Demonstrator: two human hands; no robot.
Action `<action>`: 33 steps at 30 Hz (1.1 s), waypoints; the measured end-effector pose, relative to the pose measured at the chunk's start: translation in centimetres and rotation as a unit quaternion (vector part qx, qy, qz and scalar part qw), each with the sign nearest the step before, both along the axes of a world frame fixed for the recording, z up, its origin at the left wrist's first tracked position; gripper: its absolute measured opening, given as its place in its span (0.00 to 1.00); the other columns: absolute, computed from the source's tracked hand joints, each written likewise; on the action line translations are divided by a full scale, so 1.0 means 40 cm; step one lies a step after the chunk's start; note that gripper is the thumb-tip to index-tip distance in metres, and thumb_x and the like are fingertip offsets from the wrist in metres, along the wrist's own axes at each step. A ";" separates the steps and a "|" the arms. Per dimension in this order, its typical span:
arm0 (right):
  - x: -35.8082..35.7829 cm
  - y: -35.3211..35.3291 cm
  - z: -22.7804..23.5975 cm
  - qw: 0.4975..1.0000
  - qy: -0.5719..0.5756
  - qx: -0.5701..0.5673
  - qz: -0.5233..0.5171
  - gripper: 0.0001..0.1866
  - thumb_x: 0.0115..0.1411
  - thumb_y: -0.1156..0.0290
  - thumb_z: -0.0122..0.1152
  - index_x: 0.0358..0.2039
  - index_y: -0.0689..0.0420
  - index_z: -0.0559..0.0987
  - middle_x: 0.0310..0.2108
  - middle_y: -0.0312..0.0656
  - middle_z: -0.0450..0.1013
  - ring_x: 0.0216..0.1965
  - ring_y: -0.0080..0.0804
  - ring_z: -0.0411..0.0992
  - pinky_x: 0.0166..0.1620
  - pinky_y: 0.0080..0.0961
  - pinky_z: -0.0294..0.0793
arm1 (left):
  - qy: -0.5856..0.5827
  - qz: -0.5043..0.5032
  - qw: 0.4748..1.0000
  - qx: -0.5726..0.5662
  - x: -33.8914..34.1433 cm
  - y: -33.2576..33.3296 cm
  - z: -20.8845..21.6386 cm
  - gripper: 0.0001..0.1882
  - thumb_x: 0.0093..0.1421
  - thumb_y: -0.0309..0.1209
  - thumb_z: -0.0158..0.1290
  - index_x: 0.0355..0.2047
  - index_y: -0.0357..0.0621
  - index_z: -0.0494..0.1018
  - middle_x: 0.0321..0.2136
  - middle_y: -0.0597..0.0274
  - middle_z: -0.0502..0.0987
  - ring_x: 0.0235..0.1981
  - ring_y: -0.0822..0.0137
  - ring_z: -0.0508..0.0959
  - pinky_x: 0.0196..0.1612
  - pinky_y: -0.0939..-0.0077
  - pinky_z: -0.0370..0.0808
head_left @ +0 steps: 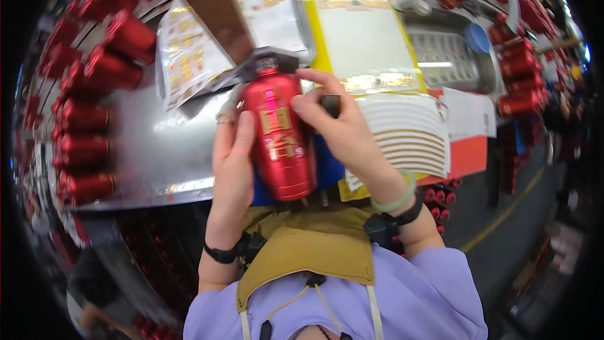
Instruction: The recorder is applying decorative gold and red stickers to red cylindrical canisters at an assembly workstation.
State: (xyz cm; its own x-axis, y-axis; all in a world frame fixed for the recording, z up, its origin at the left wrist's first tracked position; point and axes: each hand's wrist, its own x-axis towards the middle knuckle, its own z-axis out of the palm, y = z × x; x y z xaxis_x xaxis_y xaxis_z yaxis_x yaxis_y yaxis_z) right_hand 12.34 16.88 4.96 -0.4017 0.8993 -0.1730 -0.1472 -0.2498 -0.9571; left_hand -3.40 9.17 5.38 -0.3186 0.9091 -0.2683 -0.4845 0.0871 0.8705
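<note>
A glossy red bottle [277,132] with large gold characters lies in front of me, its neck pointing away toward a dark clamp-like holder [270,62]. My left hand [233,141] wraps the bottle's left side, thumb along its face; some of its fingers are hidden behind the bottle. My right hand [336,119] is at the bottle's right shoulder, with index finger and thumb by its surface. A small dark block [330,106] shows within the curled right hand; its full shape is hidden. Beneath the bottle, part of a blue support [328,167] shows.
A brown post [211,6] rises beyond the holder. Sticker sheets [189,53] lie to the left, a yellow-edged sheet [365,31] and gold-striped strips [409,135] to the right. Red bottles [88,151] line the metal table's [157,145] left edge. A metal tray [443,53] stands far right.
</note>
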 end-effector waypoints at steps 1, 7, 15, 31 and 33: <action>0.001 -0.001 0.026 1.000 -0.006 -0.026 0.016 0.28 0.64 0.65 0.70 0.61 0.60 0.72 0.31 0.29 0.68 0.33 0.14 0.66 0.38 0.14 0.67 | 0.009 0.003 1.000 0.008 -0.001 -0.009 0.003 0.27 0.77 0.33 0.44 0.72 0.40 0.56 0.65 0.56 0.67 0.65 0.67 0.67 0.68 0.69 0.64; -0.012 -0.023 0.017 0.998 -0.061 -0.004 0.028 0.33 0.61 0.64 0.74 0.63 0.60 0.70 0.31 0.27 0.63 0.31 0.13 0.62 0.37 0.13 0.64 | 0.022 -0.012 0.999 0.023 -0.014 -0.015 0.009 0.31 0.75 0.33 0.48 0.73 0.36 0.51 0.66 0.51 0.64 0.66 0.66 0.66 0.69 0.67 0.64; -0.021 -0.020 0.020 0.997 -0.070 0.004 0.021 0.36 0.59 0.65 0.77 0.63 0.61 0.68 0.31 0.26 0.60 0.31 0.13 0.60 0.35 0.13 0.63 | 0.039 -0.033 0.999 0.019 -0.019 -0.005 0.016 0.42 0.67 0.28 0.60 0.73 0.33 0.48 0.66 0.47 0.64 0.65 0.63 0.68 0.67 0.65 0.67; -0.019 -0.017 0.029 0.997 -0.079 0.008 0.017 0.33 0.61 0.67 0.75 0.62 0.62 0.69 0.30 0.26 0.61 0.30 0.12 0.60 0.34 0.12 0.63 | 0.028 -0.029 0.999 0.017 -0.017 -0.003 0.015 0.37 0.71 0.29 0.55 0.73 0.34 0.48 0.66 0.47 0.65 0.65 0.63 0.68 0.67 0.66 0.67; -0.019 -0.010 0.033 0.996 -0.086 0.014 0.023 0.32 0.61 0.67 0.74 0.61 0.63 0.70 0.29 0.26 0.61 0.30 0.12 0.60 0.34 0.12 0.63 | 0.020 -0.030 0.999 0.019 -0.018 -0.002 0.015 0.38 0.70 0.29 0.56 0.73 0.34 0.48 0.66 0.47 0.65 0.65 0.63 0.68 0.67 0.66 0.67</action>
